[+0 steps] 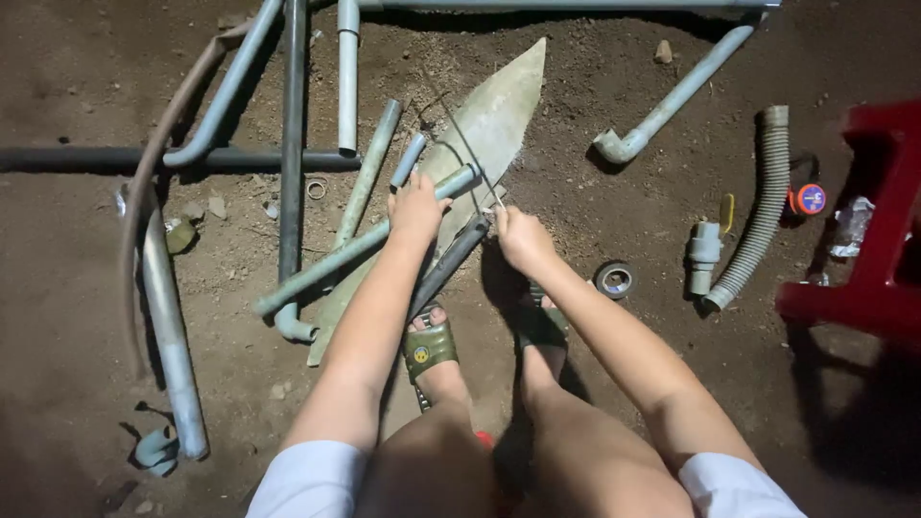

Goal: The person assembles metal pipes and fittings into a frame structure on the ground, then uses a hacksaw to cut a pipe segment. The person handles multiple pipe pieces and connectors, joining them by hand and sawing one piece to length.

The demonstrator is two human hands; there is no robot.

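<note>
The left hand [414,206] closes on a long, dull grey-green pipe [355,245] lying slantwise across a pointed flat slab [494,120] on the dirt floor [595,182]. The right hand [523,237] grips a thin hacksaw blade [467,153] set across the pipe's end.

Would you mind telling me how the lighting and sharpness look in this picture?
Head view: harsh light from near the camera, bright on the left hand, right hand and pipe; hard shadows behind them; corners fall dark; hands and pipe sharp, stool edge slightly soft.
</note>
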